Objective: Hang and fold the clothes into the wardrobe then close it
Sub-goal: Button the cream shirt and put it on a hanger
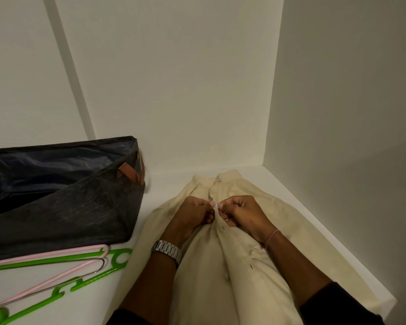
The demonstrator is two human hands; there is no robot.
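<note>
A cream button-up shirt [223,266] lies flat on the white wardrobe shelf [298,207], collar toward the back wall. My left hand [192,214], with a metal watch on its wrist, pinches the left edge of the shirt's placket. My right hand [242,213], wearing a thin bracelet, pinches the right edge at a small button. The two hands meet at the upper middle of the shirt front, fingers curled on the fabric. More buttons show lower on the placket.
A dark fabric storage bin [63,191] with brown handles stands open at the left. In front of it lie a pink hanger [49,277] and a green hanger [85,281]. White wardrobe walls [338,102] close off the back and right.
</note>
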